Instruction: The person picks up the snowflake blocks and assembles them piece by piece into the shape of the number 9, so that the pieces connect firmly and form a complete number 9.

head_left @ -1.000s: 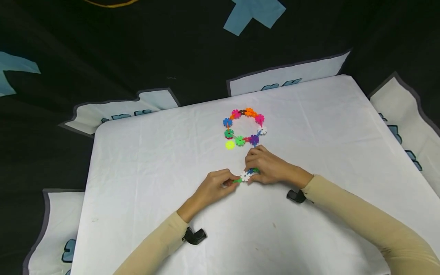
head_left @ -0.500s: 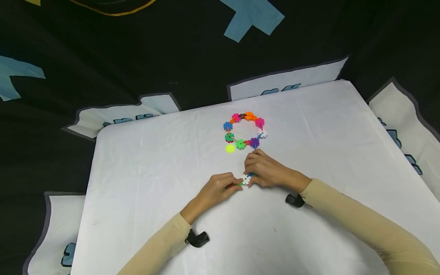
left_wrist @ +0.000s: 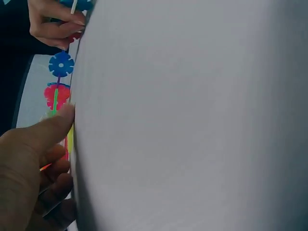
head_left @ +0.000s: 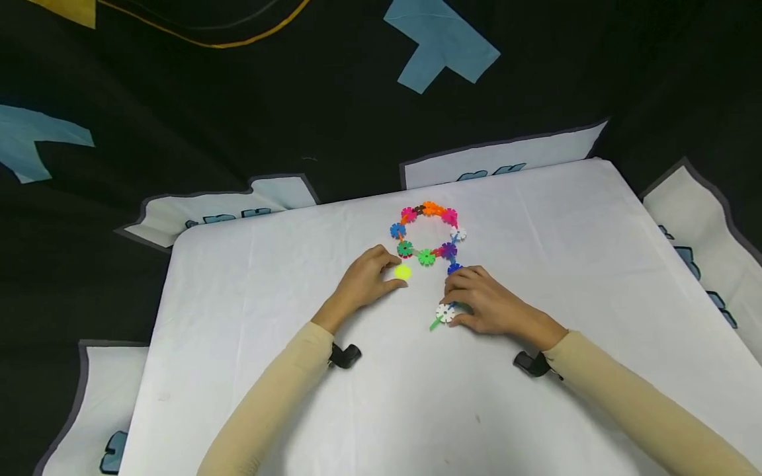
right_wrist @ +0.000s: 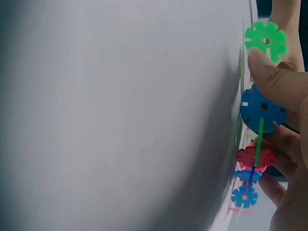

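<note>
Colourful notched plastic discs, slotted together, form a ring (head_left: 426, 257) on the white table, with a tail running toward me from a purple disc (head_left: 449, 250). My right hand (head_left: 485, 301) holds that tail near its end, partly covering it. Past its fingertips show a white disc (head_left: 445, 313) and an edge-on green disc (head_left: 436, 323). In the right wrist view the thumb lies by a blue disc (right_wrist: 263, 108) and the green one. My left hand (head_left: 366, 281) reaches to a loose yellow disc (head_left: 402, 272), thumb and fingers spread on either side of it.
A white cloth covers the table (head_left: 286, 317). Dark curtains (head_left: 268, 119) with blue tape patches (head_left: 443, 46) hang behind its far edge. Black wrist cameras sit under the left cuff (head_left: 345, 356) and the right cuff (head_left: 532, 363).
My left hand has let go of the green disc and moved up to the yellow disc. My right hand keeps hold of the tail, which has shifted slightly right in view.
</note>
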